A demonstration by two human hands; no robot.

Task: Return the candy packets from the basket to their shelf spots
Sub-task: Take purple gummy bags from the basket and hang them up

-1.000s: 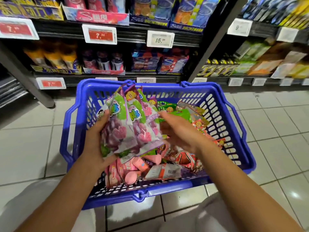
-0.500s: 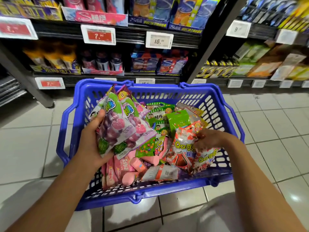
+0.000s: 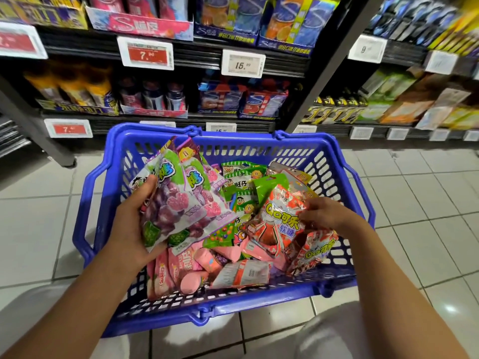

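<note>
I see a blue basket (image 3: 225,305) sitting on the tiled floor (image 3: 36,229) in front of the shelves (image 3: 181,58). It is full of candy packets. My left hand (image 3: 129,229) holds a bunch of purple grape candy packets (image 3: 181,203) fanned out above the left side of the basket, with the thumb on the front of them and the fingers curled behind. My right hand (image 3: 326,213) is down in the right side of the basket, and its fingers pinch the top corner of a red cola candy packet (image 3: 280,226) (the one with yellow letters on it). Another red packet (image 3: 315,251) lies just beside it, against the right wall. Green packets (image 3: 241,185) are piled in the middle toward the back. Pink packets (image 3: 178,268) lie along the near side, under the grape ones. The shelves behind the basket hold boxes and bags, with price tags (image 3: 145,55) stuck on the front edges.
</note>
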